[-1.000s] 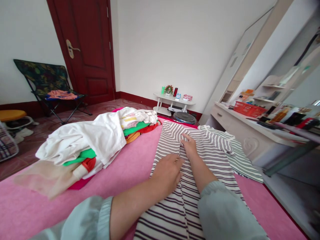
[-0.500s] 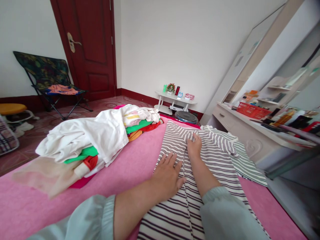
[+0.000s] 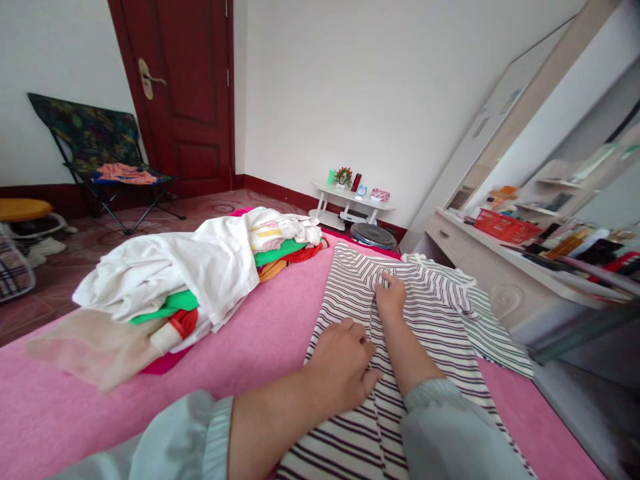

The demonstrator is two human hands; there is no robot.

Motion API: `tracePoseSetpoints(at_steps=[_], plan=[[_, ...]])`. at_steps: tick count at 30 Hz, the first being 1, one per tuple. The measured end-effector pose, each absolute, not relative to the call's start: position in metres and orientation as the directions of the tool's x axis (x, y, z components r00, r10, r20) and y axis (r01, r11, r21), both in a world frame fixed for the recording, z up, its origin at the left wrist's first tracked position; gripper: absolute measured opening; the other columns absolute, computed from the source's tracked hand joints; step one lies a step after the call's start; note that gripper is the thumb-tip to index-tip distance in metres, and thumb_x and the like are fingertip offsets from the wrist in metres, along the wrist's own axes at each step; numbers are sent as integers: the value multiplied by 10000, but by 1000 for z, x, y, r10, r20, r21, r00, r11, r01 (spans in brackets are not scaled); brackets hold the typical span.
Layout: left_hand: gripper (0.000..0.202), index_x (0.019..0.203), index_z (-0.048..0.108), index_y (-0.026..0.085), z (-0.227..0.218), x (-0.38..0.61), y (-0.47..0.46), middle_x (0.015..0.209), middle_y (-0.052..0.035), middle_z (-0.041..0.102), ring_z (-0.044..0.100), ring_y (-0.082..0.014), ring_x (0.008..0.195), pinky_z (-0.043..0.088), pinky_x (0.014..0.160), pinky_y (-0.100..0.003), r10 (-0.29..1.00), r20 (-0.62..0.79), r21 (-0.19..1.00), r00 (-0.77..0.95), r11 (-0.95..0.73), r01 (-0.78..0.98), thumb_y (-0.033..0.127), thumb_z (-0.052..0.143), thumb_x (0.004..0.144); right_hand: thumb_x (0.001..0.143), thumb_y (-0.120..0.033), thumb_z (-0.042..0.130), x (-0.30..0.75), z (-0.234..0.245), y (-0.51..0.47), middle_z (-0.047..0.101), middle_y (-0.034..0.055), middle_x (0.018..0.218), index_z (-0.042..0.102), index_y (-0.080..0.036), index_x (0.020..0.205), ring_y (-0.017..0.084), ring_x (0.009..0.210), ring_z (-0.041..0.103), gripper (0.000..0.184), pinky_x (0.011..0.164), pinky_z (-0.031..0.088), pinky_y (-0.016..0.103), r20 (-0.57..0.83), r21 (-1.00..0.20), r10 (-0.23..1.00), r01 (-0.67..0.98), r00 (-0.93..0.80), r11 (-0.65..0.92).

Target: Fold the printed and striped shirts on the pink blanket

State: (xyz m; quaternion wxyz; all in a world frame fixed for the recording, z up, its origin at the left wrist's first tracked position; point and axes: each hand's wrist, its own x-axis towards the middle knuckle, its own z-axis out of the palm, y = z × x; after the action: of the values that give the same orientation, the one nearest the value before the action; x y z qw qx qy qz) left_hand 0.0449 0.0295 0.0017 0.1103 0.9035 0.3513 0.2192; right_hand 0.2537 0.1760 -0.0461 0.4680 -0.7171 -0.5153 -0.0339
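A white top with dark stripes (image 3: pixel 425 320) lies spread on the pink bed cover, a lengthwise seam or front edge running down its middle. My left hand (image 3: pixel 343 363) rests on it near that line, its fingers curled at the cloth and the thumb beside them. Farther up, close to the neckline, my right hand (image 3: pixel 391 298) has its fingers bent together on the fabric along the same line. Some of the fingertips are hidden by the hands. At the right the top's sleeve (image 3: pixel 493 327) extends toward the bed's edge.
Left of the top, a heap of clothes (image 3: pixel 175 267) in white, green and red lies on the pink cover (image 3: pixel 250 340). A dressing table (image 3: pixel 480 273) with a red basket (image 3: pixel 505 227) stands at the right. Behind are a low white stand (image 3: pixel 345 203), a folding chair (image 3: pixel 95 137) and a door (image 3: pixel 185 87).
My left hand has gone from lying flat with fingers stretched to curled fingers at the top's middle line, shifting slightly right. My right hand stays near the neckline.
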Motion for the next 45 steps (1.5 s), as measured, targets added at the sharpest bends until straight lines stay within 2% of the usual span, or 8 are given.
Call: tracePoseSetpoints(at_steps=[5, 11, 15, 21, 33, 37, 42, 45], plan=[[190, 875, 682, 233, -5, 50, 28, 827, -35, 625, 589, -201, 774, 479, 677, -315, 675, 329, 391, 660, -734, 555, 230, 522, 771, 678, -138, 480, 255, -44, 175, 660, 123, 1052, 699, -99, 999, 243, 1037, 577, 391, 985, 395, 382, 558, -622, 703, 783, 442, 1], [248, 856, 686, 232, -13, 51, 38, 798, -1, 658, 591, -156, 756, 457, 678, -251, 685, 359, 586, 634, -694, 418, 127, 490, 745, 708, -143, 483, 246, -35, 162, 478, 175, 1321, 661, -125, 1084, 320, 1224, 413, 416, 1041, 277, 515, 622, -557, 629, 828, 465, -62], [270, 897, 660, 219, -12, 51, 42, 894, -27, 645, 565, -199, 898, 447, 829, -320, 795, 385, 609, 469, -601, 518, 100, 479, 735, 806, -181, 447, 227, -22, 162, 446, 111, 1382, 604, -172, 1181, 264, 1255, 396, 407, 1060, 288, 435, 694, -290, 702, 955, 159, 71], [316, 1040, 610, 147, -11, 54, 40, 1094, -112, 558, 472, -263, 1052, 399, 962, -400, 840, 318, 543, 440, -542, 642, 136, 471, 757, 904, -279, 380, 198, -10, 207, 431, 116, 1423, 493, -129, 1309, 220, 1333, 334, 446, 1107, 228, 377, 378, -54, 901, 967, -212, 250], [323, 1065, 599, 149, -13, 53, 41, 1100, -113, 543, 450, -256, 1047, 391, 977, -397, 835, 299, 567, 461, -544, 619, 160, 467, 770, 897, -626, 229, 187, -18, 273, 105, 29, 1559, 237, -259, 1473, 296, 1423, 93, 683, 1103, 88, 597, -86, -208, 992, 976, -91, 71], [318, 1076, 598, 149, -12, 53, 42, 1108, -109, 539, 448, -256, 1053, 383, 988, -406, 826, 310, 546, 471, -560, 623, 182, 455, 794, 926, -588, 160, 212, -14, 253, 250, 6, 1528, 306, -263, 1447, 212, 1408, 194, 630, 1146, 126, 460, 46, -219, 981, 957, -187, 193], [311, 1083, 602, 167, -13, 54, 44, 1120, -92, 535, 445, -248, 1074, 367, 1007, -402, 809, 328, 521, 487, -586, 621, 189, 456, 809, 931, -550, 240, 267, -18, 220, 268, 71, 1518, 354, -234, 1419, 295, 1400, 202, 592, 1086, 102, 623, 57, -95, 997, 994, -44, 49], [328, 1112, 598, 183, -15, 53, 47, 1130, -79, 534, 449, -237, 1081, 368, 1004, -387, 796, 352, 512, 492, -604, 611, 177, 463, 813, 929, -511, 300, 281, -13, 189, 372, 99, 1468, 441, -195, 1362, 283, 1357, 308, 554, 1097, 188, 553, 169, -132, 984, 988, -53, 76]])
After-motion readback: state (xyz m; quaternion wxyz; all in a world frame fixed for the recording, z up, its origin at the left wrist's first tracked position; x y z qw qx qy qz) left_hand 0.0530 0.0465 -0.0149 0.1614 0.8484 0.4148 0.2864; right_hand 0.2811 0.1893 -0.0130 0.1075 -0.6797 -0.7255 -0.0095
